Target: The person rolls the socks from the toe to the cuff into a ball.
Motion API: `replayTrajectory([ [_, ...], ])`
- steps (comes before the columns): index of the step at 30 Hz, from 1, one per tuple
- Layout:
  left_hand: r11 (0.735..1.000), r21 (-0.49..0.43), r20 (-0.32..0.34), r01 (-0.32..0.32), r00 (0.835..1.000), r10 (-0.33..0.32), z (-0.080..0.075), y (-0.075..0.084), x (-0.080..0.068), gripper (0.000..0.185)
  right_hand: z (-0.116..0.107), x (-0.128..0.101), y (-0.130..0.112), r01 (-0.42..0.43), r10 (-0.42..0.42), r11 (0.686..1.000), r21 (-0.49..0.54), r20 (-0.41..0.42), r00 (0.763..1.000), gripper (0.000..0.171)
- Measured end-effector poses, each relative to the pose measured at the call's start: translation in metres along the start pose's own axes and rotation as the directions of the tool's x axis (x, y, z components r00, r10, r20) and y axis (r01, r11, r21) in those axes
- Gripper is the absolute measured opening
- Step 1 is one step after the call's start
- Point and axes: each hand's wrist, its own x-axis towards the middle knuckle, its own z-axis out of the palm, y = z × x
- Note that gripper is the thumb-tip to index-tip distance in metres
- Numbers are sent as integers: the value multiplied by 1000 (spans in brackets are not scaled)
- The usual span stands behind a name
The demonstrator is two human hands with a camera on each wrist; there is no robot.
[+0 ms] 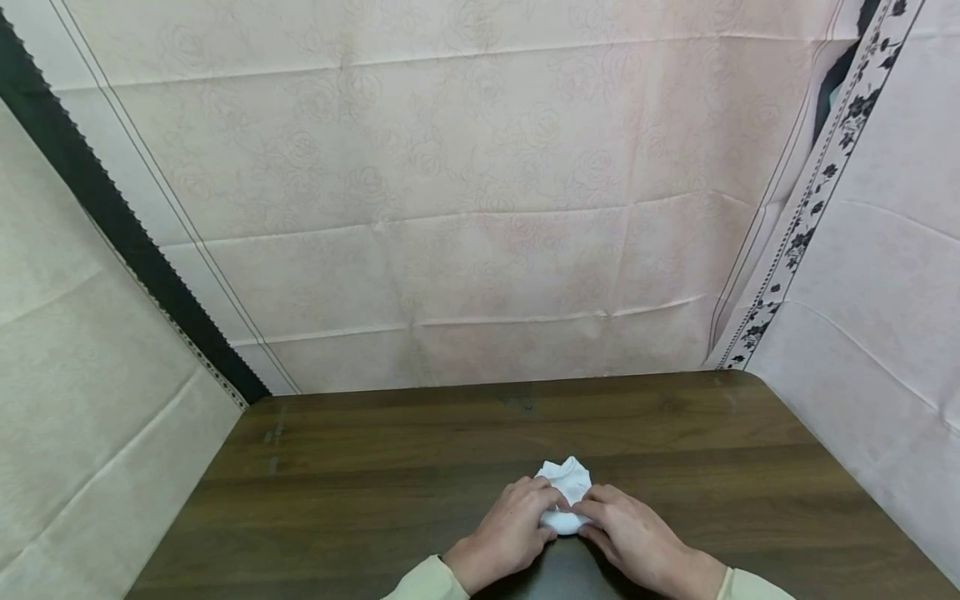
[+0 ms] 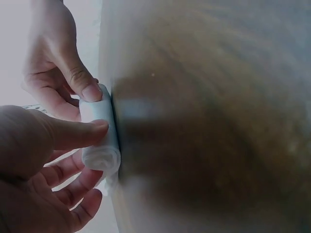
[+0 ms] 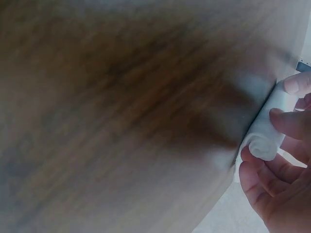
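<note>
we see both hands meeting on a small white cloth (image 1: pixel 567 493) near the front middle of the dark wooden surface (image 1: pixel 375 483). in the head view the left hand (image 1: pixel 508 527) comes in from the lower left and the right hand (image 1: pixel 633 537) from the lower right, their fingertips touching the near part of the cloth, while its crumpled far part shows beyond them, lying on the wood. the near part is rolled into a tight tube: in the left wrist view the white cloth (image 2: pixel 101 141) shows a spiral end, and in the right wrist view the same roll (image 3: pixel 265 138) lies against the wood. the left hand (image 2: pixel 43 165) has its grip closed on the roll, thumb laid across the top and curled fingers under and behind it. the right hand (image 3: pixel 279 179) likewise pinches the roll, with its thumb on one side and bent fingers around the spiral end; its grip is narrow, no wider than the roll itself. pale sleeves (image 1: pixel 427 583) cover both wrists. behind the surface hangs a pale pink sheet with a faint rose pattern (image 1: pixel 465 208), a beige sheet (image 1: pixel 82 400) covers the left side, and a black floral border strip (image 1: pixel 817 183) runs down on the right. the wood is blurred in both wrist views.
</note>
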Motion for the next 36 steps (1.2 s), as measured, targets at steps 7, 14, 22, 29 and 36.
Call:
replayTrajectory([
  [7, 1000, -4, 11, -9, 1000, 9, -1, -2, 1, 21, 0, 0, 1, 7, -7, 1000, 9, -11, 1000, 20],
  [14, 1000, -10, 7, -8, 1000, 8, 1, -5, 0, 19, 2, -1, 4, 51, -51, 999, -15, -71, 996, 33],
  [22, 1000, 3, -5, -17, 1000, 17, 0, -4, 1, 22, 3, -1, 6, 48, -47, 999, 12, -87, 995, 40],
  [29, 1000, 13, -32, 19, 999, -18, 1, -1, -3, 25, 3, -3, 7, 63, -61, 998, 30, -78, 995, 34],
  [36, 1000, -9, -37, 24, 999, -25, 2, -1, -3, 33, 2, -2, 7, 49, -47, 998, 30, -65, 997, 34],
])
